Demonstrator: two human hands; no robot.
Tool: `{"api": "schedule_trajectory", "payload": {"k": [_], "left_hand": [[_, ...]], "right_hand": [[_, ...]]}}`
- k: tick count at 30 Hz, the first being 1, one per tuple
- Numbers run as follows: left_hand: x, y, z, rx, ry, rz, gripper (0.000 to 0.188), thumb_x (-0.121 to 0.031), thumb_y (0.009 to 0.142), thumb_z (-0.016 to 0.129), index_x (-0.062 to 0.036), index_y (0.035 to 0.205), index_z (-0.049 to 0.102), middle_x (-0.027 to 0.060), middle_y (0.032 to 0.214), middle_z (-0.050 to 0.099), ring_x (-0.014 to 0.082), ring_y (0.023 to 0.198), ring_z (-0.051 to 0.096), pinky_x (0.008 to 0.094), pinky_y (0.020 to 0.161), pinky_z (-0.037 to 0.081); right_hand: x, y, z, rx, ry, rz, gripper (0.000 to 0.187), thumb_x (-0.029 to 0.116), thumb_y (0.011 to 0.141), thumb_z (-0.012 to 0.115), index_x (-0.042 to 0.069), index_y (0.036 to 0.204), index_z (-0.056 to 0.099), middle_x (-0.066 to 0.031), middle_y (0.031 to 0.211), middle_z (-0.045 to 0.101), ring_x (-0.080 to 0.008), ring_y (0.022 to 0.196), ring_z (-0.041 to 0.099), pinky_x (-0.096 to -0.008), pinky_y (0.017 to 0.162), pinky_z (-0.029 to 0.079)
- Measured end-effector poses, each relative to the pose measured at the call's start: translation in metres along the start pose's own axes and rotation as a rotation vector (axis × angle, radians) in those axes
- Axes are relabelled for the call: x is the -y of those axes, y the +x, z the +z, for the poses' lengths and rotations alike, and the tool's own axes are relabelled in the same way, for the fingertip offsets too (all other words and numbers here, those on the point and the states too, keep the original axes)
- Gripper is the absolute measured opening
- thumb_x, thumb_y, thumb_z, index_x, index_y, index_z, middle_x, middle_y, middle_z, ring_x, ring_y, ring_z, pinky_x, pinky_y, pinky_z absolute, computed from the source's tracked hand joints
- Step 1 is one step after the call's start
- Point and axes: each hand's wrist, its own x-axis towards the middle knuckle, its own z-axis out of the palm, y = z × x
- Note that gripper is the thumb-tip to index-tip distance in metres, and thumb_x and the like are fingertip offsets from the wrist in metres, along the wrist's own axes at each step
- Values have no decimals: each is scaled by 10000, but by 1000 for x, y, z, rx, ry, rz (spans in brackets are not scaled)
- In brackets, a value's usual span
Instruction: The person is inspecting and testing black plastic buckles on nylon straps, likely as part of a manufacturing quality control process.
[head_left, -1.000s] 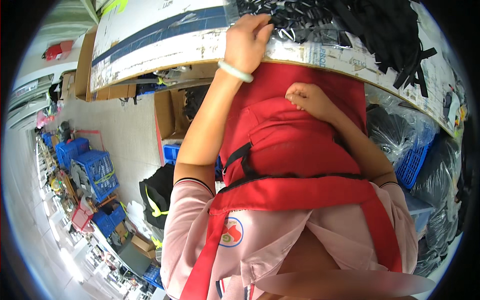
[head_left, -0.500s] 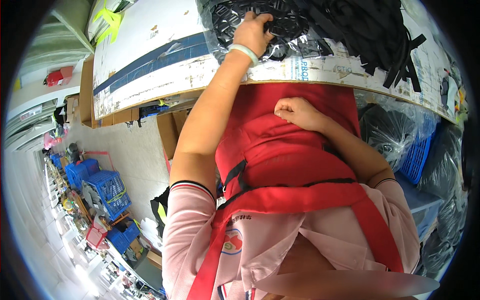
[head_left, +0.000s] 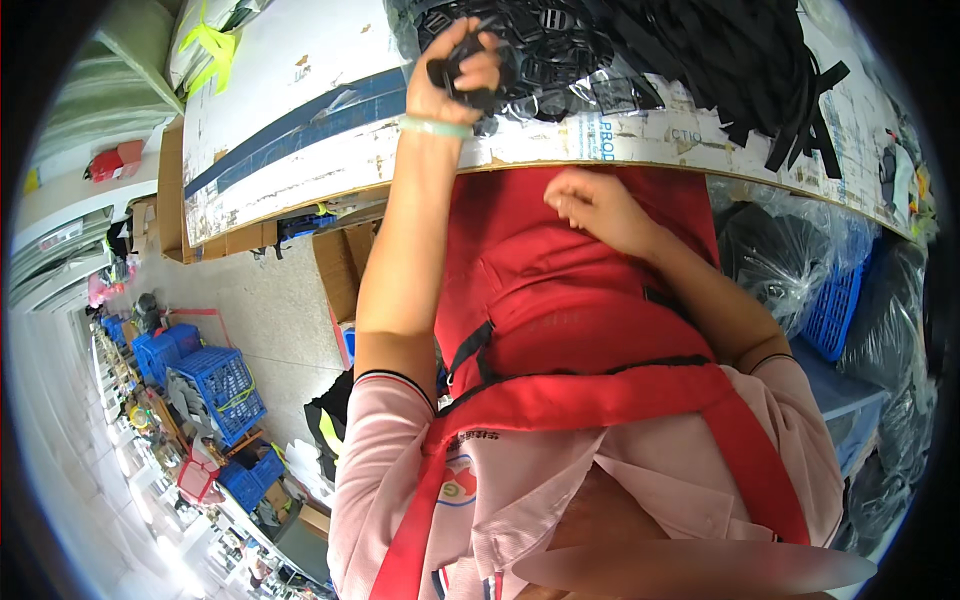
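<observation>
My left hand (head_left: 452, 78), with a pale green bangle on its wrist, is closed around black plastic buckles (head_left: 470, 75). It is raised over the near left side of a clear plastic bag (head_left: 575, 103) full of similar buckles. Motion blurs the pieces, so their exact shape and count are unclear. My right hand (head_left: 603, 212) is in front of the red apron (head_left: 580, 275), just below the table edge. Its fingers curl inward and nothing shows in them. A heap of black webbing straps (head_left: 735, 70) lies to the right of the bag.
The white, scuffed tabletop (head_left: 330, 60) carries a dark blue strip (head_left: 300, 130). Under its right end are plastic-wrapped bundles (head_left: 770, 250) and a blue crate (head_left: 830, 300). Cardboard boxes (head_left: 340, 265) stand below at left, with blue baskets (head_left: 215, 385) farther off on the floor.
My left hand has lifted out of the bag and moved left and nearer, now with black buckles in its grip. My right hand has shifted slightly, its fingers a little less tightly curled.
</observation>
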Motion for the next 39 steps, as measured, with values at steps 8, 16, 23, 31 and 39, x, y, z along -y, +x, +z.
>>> {"api": "schedule_trajectory", "payload": {"k": [8,16,23,31,39], "left_hand": [[113,-74,-14,32,-161,-146,327,-225,1016,357,26,1088,555,140,923,507,147,576,427,217,383,399],[132,-101,-50,-283,-260,247,273,-200,956,484,-4,1115,588,147,1008,596,278,905,566,352,816,510],[151,-101,-55,-392,-199,169,275,-287,932,546,-33,925,651,155,934,665,332,951,612,437,888,504],[159,-118,-35,-373,167,-142,331,-345,947,539,-18,972,587,52,830,552,151,687,523,205,462,390],[162,-113,-41,-121,-20,-266,268,-270,952,531,-13,1028,539,74,890,506,163,716,480,210,428,380]], "right_hand": [[52,9,-20,-279,-274,-514,260,53,866,616,57,1125,598,-66,1003,591,-104,762,587,-235,656,498],[57,-17,9,83,76,75,182,159,907,596,16,1017,618,-40,797,636,-88,700,597,-223,624,483],[26,-23,28,99,134,-83,165,64,910,568,-3,1054,614,-30,917,615,-90,782,576,-223,716,475],[27,-21,-9,-162,-73,-155,213,158,919,565,-2,1036,644,-61,905,661,-105,795,604,-252,723,487],[36,-33,-18,-96,-438,-299,224,64,878,572,54,1090,645,-93,964,646,-214,917,627,-303,814,482]]}}
